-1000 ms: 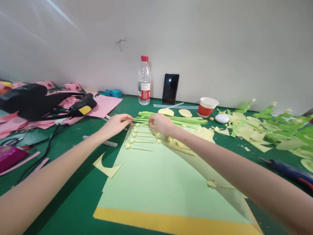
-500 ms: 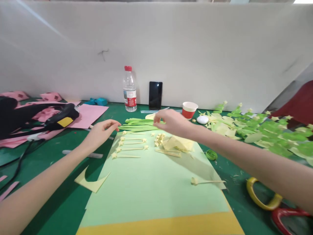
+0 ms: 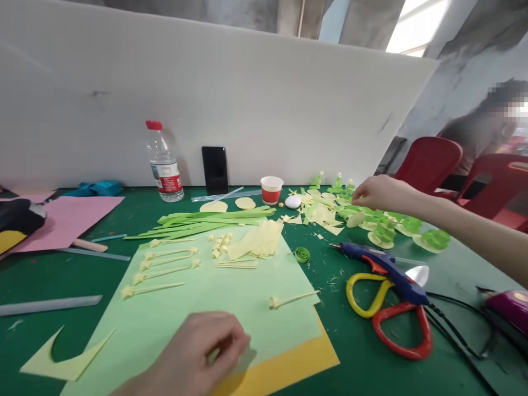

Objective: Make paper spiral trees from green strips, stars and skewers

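My left hand [image 3: 206, 352] is low over the front of the pale green paper sheet [image 3: 160, 316], its fingers curled towards the thumb with a gap and nothing visible in it. My right hand [image 3: 381, 193] reaches out over the green paper coils on pale leaf-like bases [image 3: 383, 234]. Its fingers are bent downward, loosely apart, and I see nothing held. On the sheet lie thin pale yellow paper sticks with star-like ends [image 3: 165, 267], a pile of small stars [image 3: 221, 245], yellow paper pieces [image 3: 258, 240] and a single stick with a cupped end [image 3: 293, 298].
Green paper strips [image 3: 206, 221] lie behind the sheet. Farther back are a water bottle [image 3: 167, 170], a phone [image 3: 215, 169] and a paper cup [image 3: 271, 191]. At right lie a blue glue gun [image 3: 383, 269], scissors [image 3: 402, 330] and cables. Red chairs and a person are beyond.
The view has swung to the right. My right hand has moved from above the sheet to the green paper coils. My left hand has drawn back to the sheet's front.
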A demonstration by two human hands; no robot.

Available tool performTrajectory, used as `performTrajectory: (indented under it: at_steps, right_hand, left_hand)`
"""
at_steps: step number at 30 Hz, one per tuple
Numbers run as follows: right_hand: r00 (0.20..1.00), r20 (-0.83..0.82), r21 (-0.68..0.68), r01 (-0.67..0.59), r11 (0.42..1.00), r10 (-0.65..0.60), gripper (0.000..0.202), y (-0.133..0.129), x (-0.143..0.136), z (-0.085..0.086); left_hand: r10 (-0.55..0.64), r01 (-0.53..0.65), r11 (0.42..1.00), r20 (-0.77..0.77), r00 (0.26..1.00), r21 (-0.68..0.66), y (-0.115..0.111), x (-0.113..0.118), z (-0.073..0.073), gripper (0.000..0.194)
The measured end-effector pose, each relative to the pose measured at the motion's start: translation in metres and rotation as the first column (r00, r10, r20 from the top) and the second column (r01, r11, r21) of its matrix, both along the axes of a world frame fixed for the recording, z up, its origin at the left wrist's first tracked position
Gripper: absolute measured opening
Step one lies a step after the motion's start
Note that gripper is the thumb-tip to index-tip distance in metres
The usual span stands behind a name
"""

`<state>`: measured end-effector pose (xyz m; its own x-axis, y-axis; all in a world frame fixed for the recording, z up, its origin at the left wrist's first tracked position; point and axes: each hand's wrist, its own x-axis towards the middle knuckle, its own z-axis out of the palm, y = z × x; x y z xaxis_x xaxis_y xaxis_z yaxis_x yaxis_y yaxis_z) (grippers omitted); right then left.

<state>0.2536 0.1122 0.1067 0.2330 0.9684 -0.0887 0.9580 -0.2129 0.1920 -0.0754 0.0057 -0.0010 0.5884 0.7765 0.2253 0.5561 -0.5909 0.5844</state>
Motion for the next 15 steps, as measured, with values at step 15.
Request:
performTrajectory:
  at_steps: [15]
  right_hand:
    - [0.993, 0.013, -0.076, 0.12, 0.99, -0.119, 0.029, 0.083, -0.009, -0.056]
  left_hand:
    - [-0.179, 0.194, 0.975, -0.132, 0.975, 0.108, -0.003, -0.001, -0.005, 0.03]
